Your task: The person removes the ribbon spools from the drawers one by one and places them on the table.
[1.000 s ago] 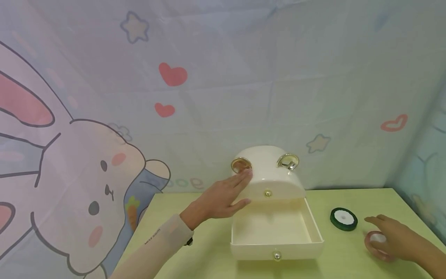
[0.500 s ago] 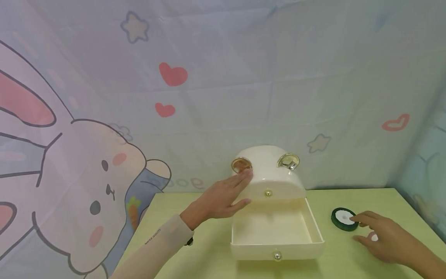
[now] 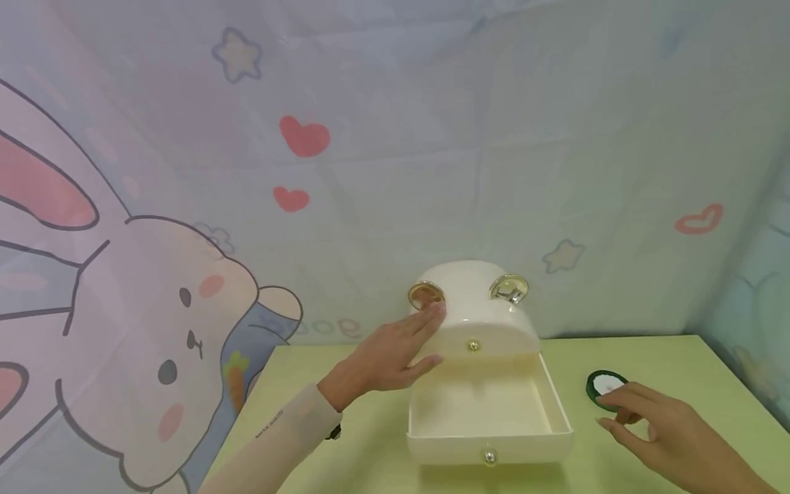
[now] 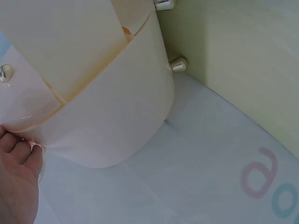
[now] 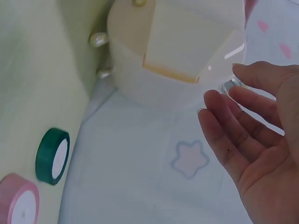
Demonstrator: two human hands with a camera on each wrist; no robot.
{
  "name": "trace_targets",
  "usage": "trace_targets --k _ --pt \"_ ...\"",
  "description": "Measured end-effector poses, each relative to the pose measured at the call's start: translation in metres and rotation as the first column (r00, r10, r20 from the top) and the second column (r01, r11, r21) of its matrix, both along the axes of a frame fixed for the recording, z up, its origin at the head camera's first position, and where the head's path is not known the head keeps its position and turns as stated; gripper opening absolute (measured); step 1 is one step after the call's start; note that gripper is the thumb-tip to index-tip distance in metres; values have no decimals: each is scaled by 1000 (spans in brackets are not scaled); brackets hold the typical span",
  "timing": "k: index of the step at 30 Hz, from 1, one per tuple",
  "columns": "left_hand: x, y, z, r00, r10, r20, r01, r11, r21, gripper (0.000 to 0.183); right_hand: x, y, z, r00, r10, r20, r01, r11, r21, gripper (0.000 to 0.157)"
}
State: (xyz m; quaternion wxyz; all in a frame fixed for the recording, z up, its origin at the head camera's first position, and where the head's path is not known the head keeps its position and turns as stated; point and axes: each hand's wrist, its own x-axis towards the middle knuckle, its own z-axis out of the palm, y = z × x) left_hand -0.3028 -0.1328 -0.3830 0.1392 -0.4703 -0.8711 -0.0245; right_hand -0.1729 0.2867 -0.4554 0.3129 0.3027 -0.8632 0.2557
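Note:
A cream-white storage box (image 3: 470,291) with two gold-rimmed round ears stands at the table's back, its lower drawer (image 3: 444,449) pulled out. My left hand (image 3: 389,357) rests on the box's left side by the ear, fingers straight; the left wrist view shows the fingertips (image 4: 21,151) at the box's edge. Bare-fingered and holding nothing, my right hand (image 3: 669,436) hovers over the right of the table, fingers loosely bent. In the head view it overlaps a green ribbon spool (image 3: 607,384) with a white hub. A pink ribbon spool (image 5: 18,200) shows beside the green one in the right wrist view.
The light green table (image 3: 302,405) meets a printed cloth backdrop (image 3: 395,206) with a rabbit, hearts and stars. Another cloth wall (image 3: 762,322) closes off the right side. The drawer, with its round front knob (image 3: 489,456), reaches toward the front of the table.
My right hand has moved left from over the pink ribbon spool toward the green one, and now hides the pink spool in the head view. The left hand stays on the box.

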Motion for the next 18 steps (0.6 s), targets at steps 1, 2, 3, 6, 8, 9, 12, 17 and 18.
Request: trace_targets --k 1,2,3,6,8,9,12,17,18 --pt "0 0 0 1000 2 -2 -2 1000 0 75 2 -3 1 1000 -7 2 7 1000 -2 52" --pt "0 -1 0 1000 0 -3 0 1000 3 75 4 -5 2 1000 -19 2 19 1000 2 50" --pt "1 -1 1 1000 -1 -3 1 1000 5 75 7 -9 3 999 -44 -1 44 999 9 48" --pt "2 -1 1 1000 -4 -7 4 1000 9 75 11 -18 3 999 -20 -46 20 1000 -1 25" --pt "2 -1 1 1000 -6 -9 6 1000 12 75 12 -23 1 994 43 -103 -45 999 -17 6" --pt "2 -1 0 1000 -5 -11 5 1000 10 75 13 -26 0 989 76 -124 -80 996 -26 5" --pt "2 -1 1 1000 -4 -17 4 1000 7 74 13 -34 -5 979 154 -135 -160 986 -41 7" --pt "2 0 2 1000 -2 -16 2 1000 9 74 16 -53 -10 977 148 -155 -153 988 -17 11" --pt "2 0 2 1000 -2 -14 2 1000 9 74 16 -58 -12 975 137 -176 -140 990 -2 21"
